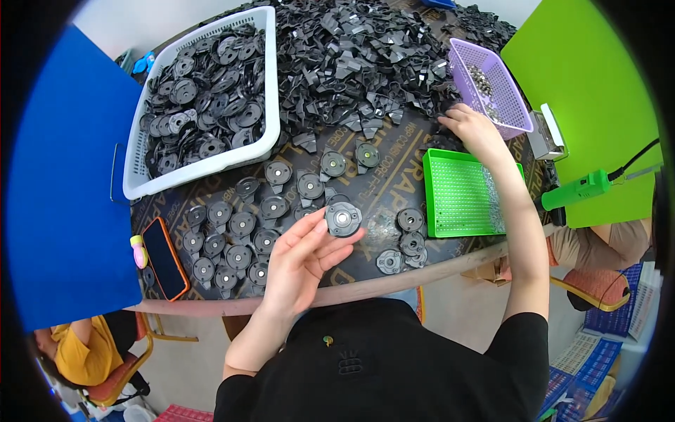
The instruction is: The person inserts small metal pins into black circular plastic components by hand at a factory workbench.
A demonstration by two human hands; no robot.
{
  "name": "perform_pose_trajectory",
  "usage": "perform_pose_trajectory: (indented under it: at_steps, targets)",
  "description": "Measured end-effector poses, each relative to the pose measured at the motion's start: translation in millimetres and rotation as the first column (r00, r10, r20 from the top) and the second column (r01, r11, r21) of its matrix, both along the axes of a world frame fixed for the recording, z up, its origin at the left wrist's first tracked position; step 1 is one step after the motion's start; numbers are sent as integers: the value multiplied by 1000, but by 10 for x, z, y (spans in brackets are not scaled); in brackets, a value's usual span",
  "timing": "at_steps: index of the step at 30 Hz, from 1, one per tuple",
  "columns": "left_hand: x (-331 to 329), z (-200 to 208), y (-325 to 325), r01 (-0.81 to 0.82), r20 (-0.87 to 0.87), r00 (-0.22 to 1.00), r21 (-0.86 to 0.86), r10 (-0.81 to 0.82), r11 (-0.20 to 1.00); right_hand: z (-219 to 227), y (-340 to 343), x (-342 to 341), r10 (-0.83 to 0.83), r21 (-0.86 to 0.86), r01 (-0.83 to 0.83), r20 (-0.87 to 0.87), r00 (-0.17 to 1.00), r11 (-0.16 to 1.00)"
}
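L hand (299, 257): left of grn tray (450, 190), nr the tabletop (404, 165) edge; thumb & fingers pinched on one dark disc.
Held disc (343, 219): raised above tabletop, left of grn tray; bright metal ctr faces up. We judge it's gripped by the rim so the ctr is unobstructed.
R hand (477, 133): just beyond grn tray, at edge of dark parts heap (351, 56); fingers bent down, tips partly hidden; we can't tell if they grip anything.
Disc group (239, 257): well left of grn tray; most w/ bright ctrs, loosely spread, prob. so each can be seen.
Disc cluster (410, 220): just left of grn tray; few pcs, prob. set apart to avoid mixing.
Grn tray contents: small silvery pcs (493, 200) along its right side.
Purple basket (513, 95): beyond grn tray, to the right; small metal bits inside, prob. there for easy reach.
White basket (204, 172): far left of grn tray; dark discs piled in it, prob. to contain bulk qty.
Power tool (580, 188): right of grn tray, corded; we can't read any marking.
Writing: tabletop has repeated pale lettering, wording not recorded; black shirt (415, 366) has a chest emblem, no legible text; phone (165, 260) screen dark.
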State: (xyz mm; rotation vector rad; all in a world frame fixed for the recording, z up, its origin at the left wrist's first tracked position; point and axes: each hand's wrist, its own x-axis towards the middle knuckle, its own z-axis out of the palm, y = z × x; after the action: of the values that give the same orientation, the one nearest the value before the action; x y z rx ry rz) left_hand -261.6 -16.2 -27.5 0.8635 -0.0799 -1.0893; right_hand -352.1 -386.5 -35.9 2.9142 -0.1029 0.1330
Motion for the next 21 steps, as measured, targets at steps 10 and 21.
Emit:
perform_pose_trajectory:
  at_steps: [10,21]
  targets:
    - [10,-50,-79,-50,-55,997,-10,50,999,216,859,-183,-215,686,-188,457,863,703]
    - [-71,-98,-107,-10,-37,999,-33,9,999,127,2005,-139,-53,645,-353,521,852,677]
